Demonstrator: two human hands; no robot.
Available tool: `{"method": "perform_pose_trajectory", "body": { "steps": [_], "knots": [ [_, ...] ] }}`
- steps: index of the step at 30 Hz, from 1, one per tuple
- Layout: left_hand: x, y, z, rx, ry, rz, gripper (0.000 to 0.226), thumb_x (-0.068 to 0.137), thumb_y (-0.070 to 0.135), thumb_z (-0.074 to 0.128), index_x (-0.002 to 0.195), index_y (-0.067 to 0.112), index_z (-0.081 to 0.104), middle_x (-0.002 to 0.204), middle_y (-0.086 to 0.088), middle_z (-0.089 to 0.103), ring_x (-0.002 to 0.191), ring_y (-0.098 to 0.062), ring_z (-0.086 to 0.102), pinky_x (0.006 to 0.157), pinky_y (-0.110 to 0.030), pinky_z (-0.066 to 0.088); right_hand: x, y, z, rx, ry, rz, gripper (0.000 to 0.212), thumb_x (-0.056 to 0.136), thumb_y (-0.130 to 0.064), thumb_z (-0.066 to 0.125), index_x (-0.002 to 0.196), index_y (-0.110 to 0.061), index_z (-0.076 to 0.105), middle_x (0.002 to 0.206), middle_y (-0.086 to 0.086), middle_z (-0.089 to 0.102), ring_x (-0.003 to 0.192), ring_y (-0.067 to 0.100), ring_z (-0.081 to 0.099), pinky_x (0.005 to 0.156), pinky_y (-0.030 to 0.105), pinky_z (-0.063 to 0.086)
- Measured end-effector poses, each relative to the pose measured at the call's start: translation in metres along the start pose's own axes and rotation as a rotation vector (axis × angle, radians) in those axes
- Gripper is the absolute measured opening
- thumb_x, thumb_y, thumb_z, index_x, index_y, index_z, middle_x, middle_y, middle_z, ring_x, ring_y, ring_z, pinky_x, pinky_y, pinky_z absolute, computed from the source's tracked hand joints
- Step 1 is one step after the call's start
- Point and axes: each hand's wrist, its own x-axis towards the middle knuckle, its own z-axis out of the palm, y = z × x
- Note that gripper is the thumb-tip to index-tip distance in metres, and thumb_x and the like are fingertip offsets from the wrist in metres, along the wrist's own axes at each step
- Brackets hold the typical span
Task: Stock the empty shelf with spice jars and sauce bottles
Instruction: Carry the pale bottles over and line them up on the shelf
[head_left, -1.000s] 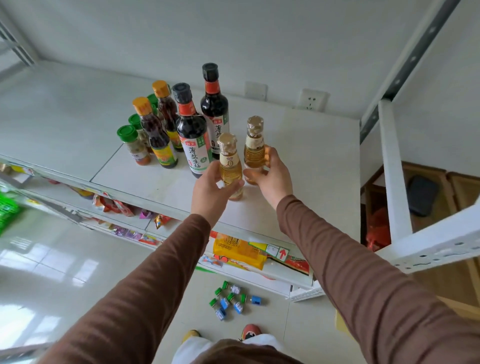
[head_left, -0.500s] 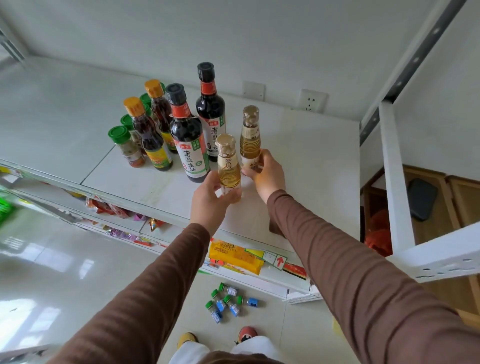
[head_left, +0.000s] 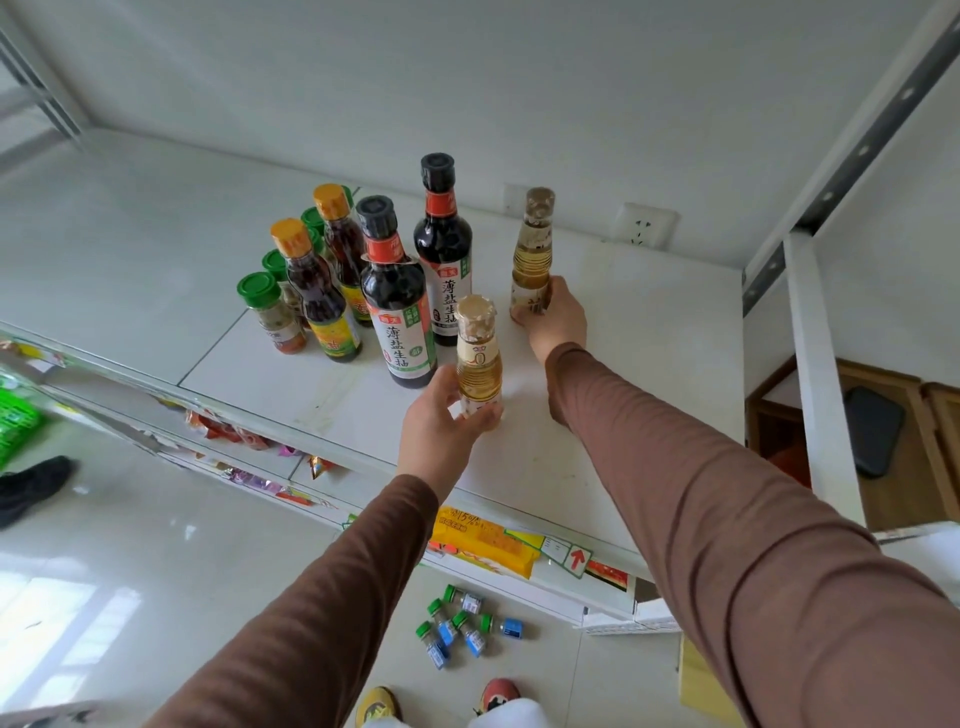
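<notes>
On the white top shelf (head_left: 649, 364) my left hand (head_left: 441, 431) grips a small golden bottle (head_left: 478, 358) upright near the front. My right hand (head_left: 556, 319) grips a second golden bottle (head_left: 532, 249) further back, beside the rear soy sauce bottle (head_left: 444, 244). A second dark soy sauce bottle (head_left: 397, 296) stands left of the front golden bottle. Two orange-capped sauce bottles (head_left: 317, 296) and several green-capped spice jars (head_left: 270, 312) stand to their left.
Several small green-capped jars (head_left: 462, 623) lie on the tiled floor by my feet. Snack packs (head_left: 483, 535) fill the lower shelf. A white shelf upright (head_left: 821, 374) stands at the right, with wooden boxes (head_left: 904, 447) behind it. A dark shoe (head_left: 31, 483) is at the left.
My right hand has carried its golden bottle further back on the shelf, away from the one in my left hand. The left bottle stays near the front.
</notes>
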Motion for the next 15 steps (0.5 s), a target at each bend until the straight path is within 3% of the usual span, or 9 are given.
{"method": "perform_pose_trajectory", "body": {
  "steps": [4, 6, 9, 11, 15],
  "knots": [
    [-0.001, 0.0, 0.0, -0.053, -0.015, -0.006, 0.044, 0.082, 0.023, 0.081, 0.115, 0.036, 0.055, 0.102, 0.031, 0.062, 0.096, 0.024, 0.054, 0.074, 0.006, 0.039, -0.012, -0.002, -0.007, 0.125, -0.076, 0.03, 0.068, 0.085, -0.021, 0.076, 0.145, -0.017, 0.042, 0.14, 0.005, 0.06, 0.124, 0.025, 0.059, 0.106, 0.035, 0.045],
    [-0.003, -0.002, -0.001, -0.108, -0.038, -0.026, 0.05, 0.083, 0.024, 0.082, 0.126, 0.029, 0.056, 0.113, 0.02, 0.066, 0.106, 0.014, 0.057, 0.077, 0.002, 0.043, -0.032, -0.002, -0.011, 0.177, -0.06, 0.036, 0.073, 0.088, -0.022, 0.074, 0.15, -0.015, 0.037, 0.148, 0.006, 0.052, 0.131, 0.023, 0.054, 0.113, 0.039, 0.042],
    [-0.012, -0.008, -0.004, -0.165, -0.065, -0.033, 0.061, 0.085, 0.027, 0.08, 0.139, 0.026, 0.051, 0.129, 0.013, 0.063, 0.119, -0.003, 0.058, 0.092, -0.014, 0.049, -0.078, 0.003, -0.013, 0.253, -0.071, 0.018, 0.05, 0.095, -0.025, 0.066, 0.141, -0.017, 0.051, 0.143, 0.003, 0.057, 0.131, 0.02, 0.054, 0.112, 0.039, 0.042],
    [-0.018, -0.012, -0.005, -0.191, -0.064, -0.023, 0.06, 0.088, 0.027, 0.077, 0.142, 0.027, 0.051, 0.132, 0.013, 0.064, 0.122, -0.005, 0.058, 0.098, -0.024, 0.051, -0.11, 0.01, -0.012, 0.271, -0.11, -0.004, 0.041, 0.1, -0.026, 0.058, 0.139, -0.015, 0.055, 0.141, 0.003, 0.059, 0.129, 0.019, 0.056, 0.11, 0.036, 0.044],
    [-0.027, -0.014, -0.003, -0.145, -0.061, 0.017, 0.048, 0.096, 0.031, 0.067, 0.142, 0.038, 0.053, 0.122, 0.026, 0.068, 0.115, 0.008, 0.061, 0.096, -0.012, 0.047, -0.158, 0.019, -0.005, 0.393, -0.17, -0.002, 0.033, 0.103, -0.029, 0.053, 0.132, -0.018, 0.064, 0.129, -0.003, 0.069, 0.118, 0.009, 0.064, 0.105, 0.031, 0.05]
  ]
}}
